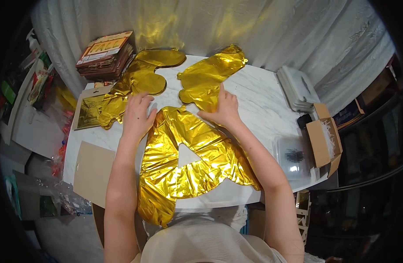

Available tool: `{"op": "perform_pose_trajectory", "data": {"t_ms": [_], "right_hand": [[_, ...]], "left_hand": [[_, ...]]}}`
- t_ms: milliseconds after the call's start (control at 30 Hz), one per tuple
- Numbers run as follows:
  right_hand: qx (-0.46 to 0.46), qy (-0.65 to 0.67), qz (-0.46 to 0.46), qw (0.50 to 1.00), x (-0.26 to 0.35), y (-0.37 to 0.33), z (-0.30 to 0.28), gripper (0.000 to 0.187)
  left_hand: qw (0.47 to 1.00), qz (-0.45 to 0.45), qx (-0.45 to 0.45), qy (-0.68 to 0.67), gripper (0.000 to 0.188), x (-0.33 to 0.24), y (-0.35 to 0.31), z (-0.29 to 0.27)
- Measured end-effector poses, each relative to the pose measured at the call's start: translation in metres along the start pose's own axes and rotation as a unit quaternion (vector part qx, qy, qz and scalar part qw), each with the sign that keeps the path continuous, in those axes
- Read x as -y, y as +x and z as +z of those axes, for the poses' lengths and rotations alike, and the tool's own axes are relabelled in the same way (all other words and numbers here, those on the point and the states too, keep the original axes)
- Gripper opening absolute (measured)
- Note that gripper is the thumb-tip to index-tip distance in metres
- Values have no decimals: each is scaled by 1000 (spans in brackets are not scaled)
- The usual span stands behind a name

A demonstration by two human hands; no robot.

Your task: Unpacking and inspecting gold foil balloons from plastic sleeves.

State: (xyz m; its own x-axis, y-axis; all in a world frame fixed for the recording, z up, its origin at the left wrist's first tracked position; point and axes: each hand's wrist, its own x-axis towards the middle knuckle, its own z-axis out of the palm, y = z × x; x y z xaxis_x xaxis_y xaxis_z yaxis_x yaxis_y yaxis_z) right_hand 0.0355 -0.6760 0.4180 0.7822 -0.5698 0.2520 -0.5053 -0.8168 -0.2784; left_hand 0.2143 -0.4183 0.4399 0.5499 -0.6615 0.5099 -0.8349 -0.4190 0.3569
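Note:
A large flat gold foil balloon (pixel 166 158), A-shaped with a triangular hole, lies before me, one leg hanging over the table's near edge. My left hand (pixel 138 114) rests with fingers apart at the near side of a curved gold foil balloon (pixel 142 72); its thumb is close to the top of the A-shaped one. My right hand (pixel 224 107) lies on the lower part of another flat gold balloon (pixel 210 72), index finger stretched out and thumb spread toward the A-shaped balloon. Neither hand grips anything that I can see.
A stack of printed cards (pixel 106 55) stands at the back left. Two cardboard sheets (pixel 94 168) (pixel 88 111) lie at the left. On the right are clear plastic packs (pixel 295 87), a clear container (pixel 293 153) and an open cardboard box (pixel 322 142). A pale curtain (pixel 201 26) hangs behind.

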Motion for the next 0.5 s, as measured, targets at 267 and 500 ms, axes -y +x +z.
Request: {"op": "perform_pose_trajectory", "data": {"t_ms": [267, 500], "right_hand": [[-32, 74, -46, 996, 21, 10, 15, 130], [-29, 78, -57, 995, 31, 20, 16, 128]], "left_hand": [[997, 13, 53, -53, 31, -12, -4, 2], [998, -2, 52, -29, 37, 2, -6, 10]]}}
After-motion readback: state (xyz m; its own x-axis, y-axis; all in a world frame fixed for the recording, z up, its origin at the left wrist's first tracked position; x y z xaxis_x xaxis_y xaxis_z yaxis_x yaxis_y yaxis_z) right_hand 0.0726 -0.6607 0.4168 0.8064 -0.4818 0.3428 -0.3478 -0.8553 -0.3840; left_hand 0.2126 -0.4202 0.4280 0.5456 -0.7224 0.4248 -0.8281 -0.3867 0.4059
